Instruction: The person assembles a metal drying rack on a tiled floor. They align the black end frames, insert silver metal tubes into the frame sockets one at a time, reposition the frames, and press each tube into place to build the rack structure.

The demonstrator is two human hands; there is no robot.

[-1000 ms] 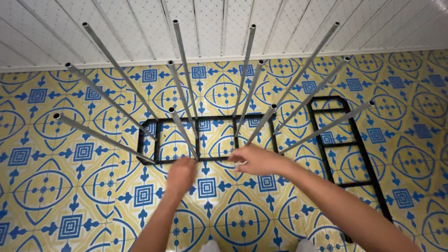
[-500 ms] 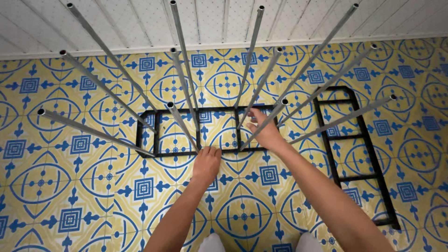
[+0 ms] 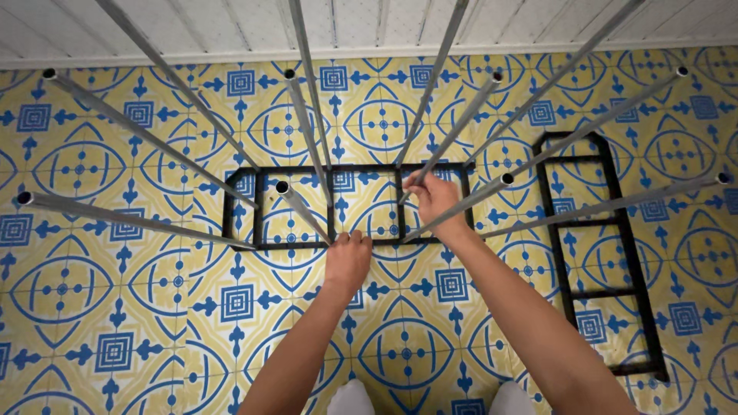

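A black metal frame (image 3: 244, 207) lies flat on the tiled floor, and several grey metal tubes rise from it toward the camera. My left hand (image 3: 347, 260) is closed around the base of one short tube (image 3: 301, 212) at the frame's near bar. My right hand (image 3: 435, 201) grips the foot of another tube (image 3: 453, 131) near the frame's right part. Both forearms reach down from the bottom edge.
A second black ladder-like frame (image 3: 603, 253) lies on the floor to the right. The floor has yellow and blue patterned tiles (image 3: 115, 307). A white panelled wall (image 3: 231, 31) runs along the top. Tube ends fan out around my hands.
The view has moved closer to the frame. My left hand went from flat near the frame to closed on a tube's base. My right hand stayed at its tube.
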